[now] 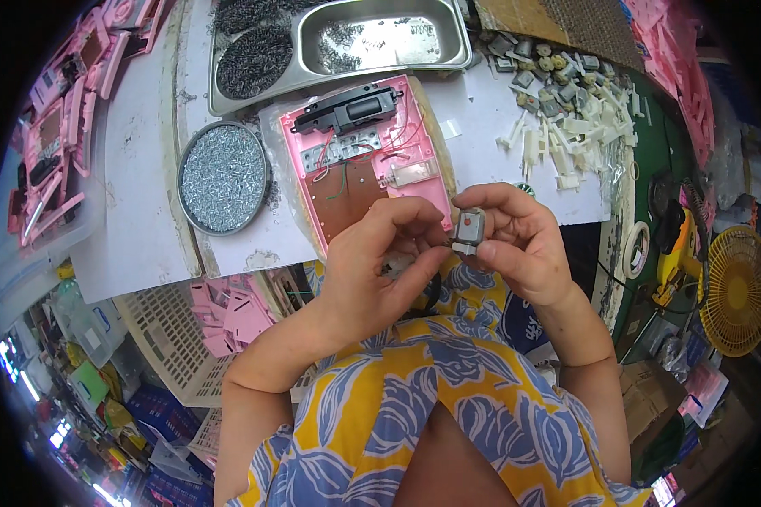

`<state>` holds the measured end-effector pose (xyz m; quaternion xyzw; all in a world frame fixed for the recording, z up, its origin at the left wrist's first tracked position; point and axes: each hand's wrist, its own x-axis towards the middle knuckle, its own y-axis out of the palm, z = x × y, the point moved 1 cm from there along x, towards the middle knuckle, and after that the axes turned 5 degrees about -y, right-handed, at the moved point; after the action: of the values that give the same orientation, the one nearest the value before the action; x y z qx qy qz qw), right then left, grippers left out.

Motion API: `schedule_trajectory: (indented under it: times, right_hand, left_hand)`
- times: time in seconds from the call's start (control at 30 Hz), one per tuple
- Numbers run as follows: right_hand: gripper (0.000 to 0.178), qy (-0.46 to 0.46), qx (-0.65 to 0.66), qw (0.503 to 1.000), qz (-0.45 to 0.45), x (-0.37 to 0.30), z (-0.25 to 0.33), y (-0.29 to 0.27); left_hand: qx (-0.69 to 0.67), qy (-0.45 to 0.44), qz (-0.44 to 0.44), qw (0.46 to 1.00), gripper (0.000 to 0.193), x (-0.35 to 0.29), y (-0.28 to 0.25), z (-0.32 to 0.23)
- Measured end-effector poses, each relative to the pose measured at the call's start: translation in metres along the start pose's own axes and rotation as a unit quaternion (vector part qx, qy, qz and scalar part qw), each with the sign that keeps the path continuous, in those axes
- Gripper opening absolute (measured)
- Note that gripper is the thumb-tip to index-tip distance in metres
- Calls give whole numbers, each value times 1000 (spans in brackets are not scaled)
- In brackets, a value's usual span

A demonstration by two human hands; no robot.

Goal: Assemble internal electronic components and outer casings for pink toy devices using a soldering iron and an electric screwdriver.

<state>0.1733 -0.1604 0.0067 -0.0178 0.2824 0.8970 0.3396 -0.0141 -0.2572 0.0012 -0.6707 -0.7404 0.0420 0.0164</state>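
Above my lap, at the table's near edge, my right hand (526, 247) pinches a small boxy grey metal part (468, 226) between thumb and fingers. It looks like a small motor or gear case with a reddish spot on its face. My left hand (379, 258) is closed beside it, thumb and fingertips close to the part's left side. Whatever those fingers hold is too small or hidden to name. Just beyond the hands lies an opened pink plastic housing (438, 193) with a black module (359, 110), thin wires, a brown panel (340, 203) and a clear-whitish part (412, 174).
A round tray of small screws (224, 177) sits left of the housing. Behind stands a metal tray (380, 63) with springs. White plastic pieces (558, 144) and grey parts (537, 80) lie at the far right. A yellow power tool (675, 253) and fan (734, 291) are at right.
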Motion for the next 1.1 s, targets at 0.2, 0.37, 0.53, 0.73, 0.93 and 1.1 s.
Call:
schedule_trajectory:
  times: [0.2,0.37,0.53,0.73,0.93,1.1]
  right_hand:
    - [48,-22,-119,993,-6,0,-1,2]
    - [39,-270,-443,854,34,2,3,2]
    - [34,-308,-461,830,52,7,14,1]
    - [36,-358,-461,810,58,9,12,5]
    - [37,-375,-480,791,57,9,12,10]
    - [36,-383,-483,785,53,9,9,8]
  left_hand:
    - [-47,-44,11,998,42,-3,1,-1]
    - [22,31,6,999,45,-2,-2,4]
    - [125,241,-37,962,43,3,-5,6]
    - [123,179,-35,976,27,0,-11,-2]
    - [134,168,-40,976,31,-1,-10,-1]
    - [151,163,-56,973,31,-2,-6,1]
